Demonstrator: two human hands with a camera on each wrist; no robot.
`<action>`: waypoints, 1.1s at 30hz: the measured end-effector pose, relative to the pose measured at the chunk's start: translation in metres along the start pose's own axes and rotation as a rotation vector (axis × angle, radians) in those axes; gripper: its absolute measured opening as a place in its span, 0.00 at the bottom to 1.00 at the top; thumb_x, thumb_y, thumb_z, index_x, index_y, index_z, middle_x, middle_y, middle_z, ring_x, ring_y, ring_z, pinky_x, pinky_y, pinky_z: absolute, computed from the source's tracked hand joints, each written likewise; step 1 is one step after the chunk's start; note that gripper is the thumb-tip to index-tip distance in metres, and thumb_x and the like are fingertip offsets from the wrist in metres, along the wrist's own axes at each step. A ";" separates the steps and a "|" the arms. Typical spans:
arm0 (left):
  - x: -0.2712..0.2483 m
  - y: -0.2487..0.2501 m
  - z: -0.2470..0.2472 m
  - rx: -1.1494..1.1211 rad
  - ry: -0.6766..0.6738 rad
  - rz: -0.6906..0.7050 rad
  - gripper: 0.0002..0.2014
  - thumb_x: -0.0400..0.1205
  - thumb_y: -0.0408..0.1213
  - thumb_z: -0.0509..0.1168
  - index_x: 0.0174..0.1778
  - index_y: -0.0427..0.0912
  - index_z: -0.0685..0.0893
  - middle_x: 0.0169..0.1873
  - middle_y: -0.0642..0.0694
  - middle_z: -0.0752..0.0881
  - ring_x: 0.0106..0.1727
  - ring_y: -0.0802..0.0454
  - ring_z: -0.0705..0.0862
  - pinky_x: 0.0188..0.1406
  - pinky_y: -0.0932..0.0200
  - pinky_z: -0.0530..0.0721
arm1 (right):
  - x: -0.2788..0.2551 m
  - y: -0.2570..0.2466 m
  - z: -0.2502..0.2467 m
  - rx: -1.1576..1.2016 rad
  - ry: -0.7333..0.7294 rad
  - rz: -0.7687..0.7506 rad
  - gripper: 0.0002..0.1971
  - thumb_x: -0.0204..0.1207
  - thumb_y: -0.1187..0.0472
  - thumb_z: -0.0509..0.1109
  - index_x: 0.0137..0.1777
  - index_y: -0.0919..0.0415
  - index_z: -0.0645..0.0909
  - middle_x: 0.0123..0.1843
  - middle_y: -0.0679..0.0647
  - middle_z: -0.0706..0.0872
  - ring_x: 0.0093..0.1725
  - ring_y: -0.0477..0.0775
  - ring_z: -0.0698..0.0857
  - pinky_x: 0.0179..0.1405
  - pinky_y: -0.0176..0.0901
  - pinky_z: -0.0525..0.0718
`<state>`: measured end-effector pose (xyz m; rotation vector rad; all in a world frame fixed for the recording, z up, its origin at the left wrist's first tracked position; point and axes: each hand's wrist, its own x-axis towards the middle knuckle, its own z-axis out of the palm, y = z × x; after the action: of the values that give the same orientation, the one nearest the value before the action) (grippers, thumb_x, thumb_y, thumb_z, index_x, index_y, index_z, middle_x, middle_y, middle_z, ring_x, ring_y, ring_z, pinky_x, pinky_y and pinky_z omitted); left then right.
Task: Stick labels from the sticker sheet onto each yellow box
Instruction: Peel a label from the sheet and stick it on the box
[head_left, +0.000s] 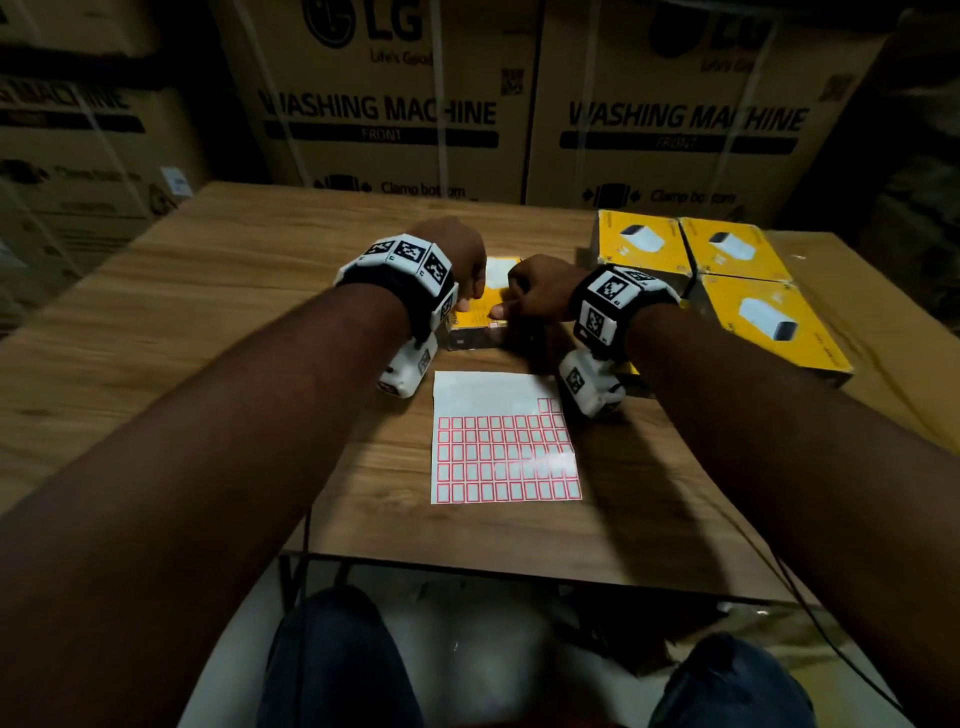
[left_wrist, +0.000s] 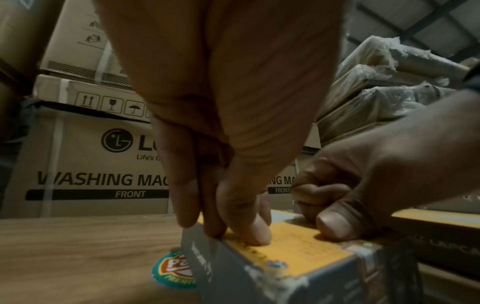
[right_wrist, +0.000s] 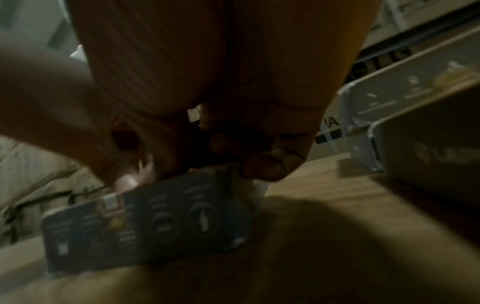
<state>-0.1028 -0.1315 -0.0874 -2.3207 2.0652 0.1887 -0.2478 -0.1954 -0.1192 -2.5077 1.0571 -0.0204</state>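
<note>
Hands on one yellow box (head_left: 480, 312) at the middle of the wooden surface (head_left: 218, 291), just beyond the sticker sheet (head_left: 501, 441). Box lies flat, yellow face up, grey printed side toward the person.

Left hand (head_left: 457, 260): fingertips (left_wrist: 255, 232) press down on the yellow top near its left edge, one finger hanging over the side. No wrap around the box; grip is a straight-fingered hold-down, most likely to keep the box from sliding while the other hand works.

Right hand (head_left: 537, 293): fingers curled in, thumb tip (left_wrist: 335, 225) pressed flat on the yellow top near the front edge. Grip reads as closed, thumb bearing down. Whether a label sits under the thumb cannot be told. Right wrist view, blurred and dark, shows a small red-bordered label (right_wrist: 111, 203) already on the upper edge of the grey side, just below the thumb. Judgement: thumb is rubbing the label down where it folds over the edge.

Sheet lies flat, nearest the person, between the two forearms. Top rows bare, lower rows full of red-bordered labels. Placement keeps the next label within short reach of either hand.

Three more yellow boxes (head_left: 727, 275) are grouped at the right of the surface, touching one another, well apart from the one in hand. Labelled or not, cannot tell from here.

Large washing machine cartons (head_left: 379, 114) stand behind the surface.
</note>
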 end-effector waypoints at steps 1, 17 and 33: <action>0.000 -0.002 -0.001 -0.018 -0.013 0.003 0.06 0.74 0.30 0.72 0.38 0.47 0.90 0.34 0.51 0.92 0.37 0.58 0.91 0.48 0.59 0.86 | -0.001 0.002 0.000 0.034 0.009 0.001 0.20 0.75 0.49 0.75 0.31 0.55 0.70 0.31 0.51 0.75 0.39 0.55 0.74 0.31 0.41 0.69; -0.014 0.005 0.005 0.156 0.014 0.013 0.27 0.67 0.66 0.74 0.55 0.54 0.88 0.51 0.54 0.89 0.53 0.51 0.86 0.52 0.56 0.83 | -0.004 0.006 0.007 0.126 0.013 0.016 0.15 0.76 0.57 0.73 0.33 0.52 0.70 0.36 0.49 0.76 0.39 0.51 0.76 0.34 0.40 0.73; -0.023 0.020 0.007 0.395 -0.006 0.064 0.19 0.71 0.38 0.76 0.59 0.48 0.88 0.54 0.42 0.87 0.54 0.40 0.86 0.52 0.53 0.85 | -0.016 0.004 0.011 -0.009 0.036 -0.011 0.20 0.67 0.40 0.78 0.43 0.52 0.75 0.46 0.51 0.82 0.45 0.52 0.80 0.40 0.43 0.74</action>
<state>-0.1253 -0.1100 -0.0907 -2.0188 1.9585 -0.1946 -0.2601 -0.1832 -0.1285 -2.5301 1.0603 -0.0645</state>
